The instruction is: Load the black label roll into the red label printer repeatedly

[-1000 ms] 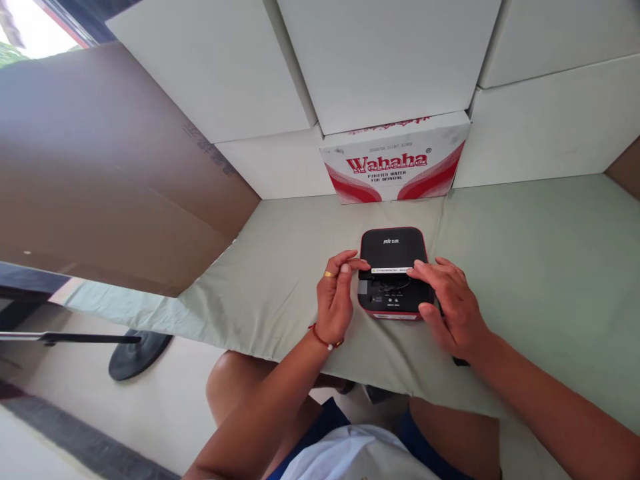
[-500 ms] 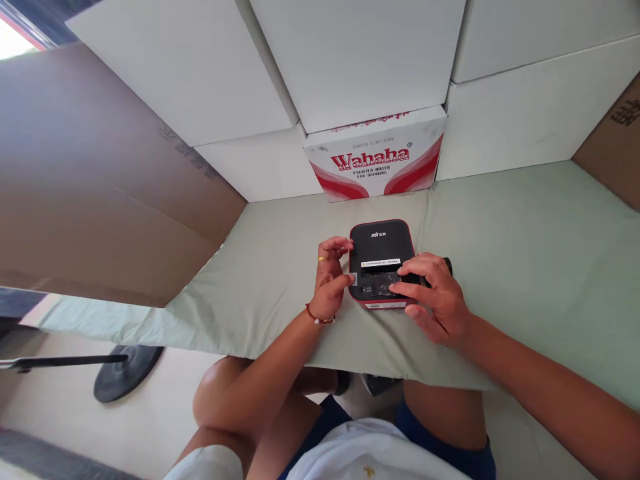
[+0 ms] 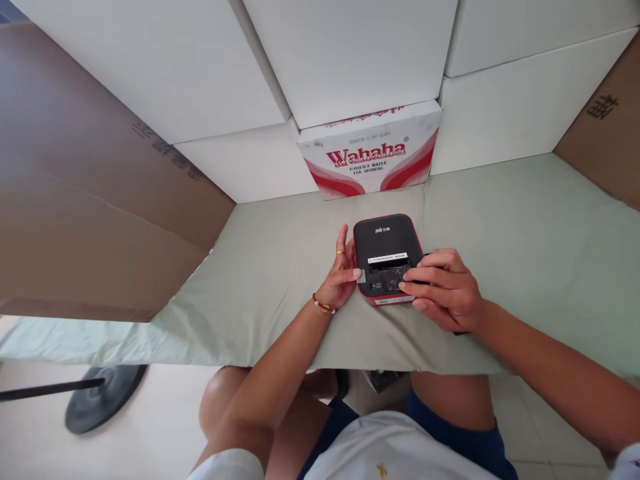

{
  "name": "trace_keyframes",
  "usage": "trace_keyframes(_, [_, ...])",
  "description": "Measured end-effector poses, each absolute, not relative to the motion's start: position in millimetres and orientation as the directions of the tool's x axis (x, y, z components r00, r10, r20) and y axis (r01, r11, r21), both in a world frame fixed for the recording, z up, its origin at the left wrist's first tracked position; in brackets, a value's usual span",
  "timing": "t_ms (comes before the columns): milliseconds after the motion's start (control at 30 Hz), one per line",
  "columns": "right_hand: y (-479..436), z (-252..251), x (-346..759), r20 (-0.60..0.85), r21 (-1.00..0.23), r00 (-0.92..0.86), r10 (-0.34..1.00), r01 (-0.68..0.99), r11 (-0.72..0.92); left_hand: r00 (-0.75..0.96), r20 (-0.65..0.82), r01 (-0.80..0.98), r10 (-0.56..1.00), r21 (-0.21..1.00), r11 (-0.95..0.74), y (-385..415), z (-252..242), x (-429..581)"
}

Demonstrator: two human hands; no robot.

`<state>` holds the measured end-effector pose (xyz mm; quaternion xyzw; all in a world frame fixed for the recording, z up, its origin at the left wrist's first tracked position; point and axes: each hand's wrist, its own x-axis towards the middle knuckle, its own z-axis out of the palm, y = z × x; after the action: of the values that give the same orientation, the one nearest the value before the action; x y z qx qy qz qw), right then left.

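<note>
A small black printer with red sides [image 3: 386, 239] sits on the cloth-covered table, its front towards me. It has a white label strip [image 3: 387, 258], a slot and a glossy dark panel [image 3: 391, 279] on top. My left hand [image 3: 343, 277] holds its left side, thumb on a small grey tab [image 3: 361, 276] at the edge and one finger raised. My right hand [image 3: 447, 290] grips the right front corner, with fingertips on the panel's right end and the thumb low by the front. A black object, partly hidden, shows beneath my right hand.
Behind the printer stands a red and white Wahaha water carton [image 3: 370, 160], with large white boxes [image 3: 350, 60] stacked around it. Brown cardboard [image 3: 100, 200] rises on the left and far right. A green cloth [image 3: 520, 267] covers the table. A black round stand base [image 3: 103, 400] rests on the floor.
The printer has turned and shifted slightly right. My left hand's fingers have slid lower along its side, one now pointing up. My right hand has closed more around the right corner.
</note>
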<state>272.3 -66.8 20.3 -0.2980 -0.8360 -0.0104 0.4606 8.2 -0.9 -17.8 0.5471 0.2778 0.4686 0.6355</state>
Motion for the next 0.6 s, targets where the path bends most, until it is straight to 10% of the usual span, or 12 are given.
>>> trace_keyframes(367, [-72,48,283,0.717,-0.127,-0.590,0.370,0.412,0.902,0.441,0.181,-0.389,0.879,0.921,0.006,-1,-24,13])
trace_keyframes(600, [-41,108,259,0.205,-0.549,-0.431,0.879,0.692,0.468,0.420,0.249,-0.390,0.873,0.918,-0.074,7,-34,13])
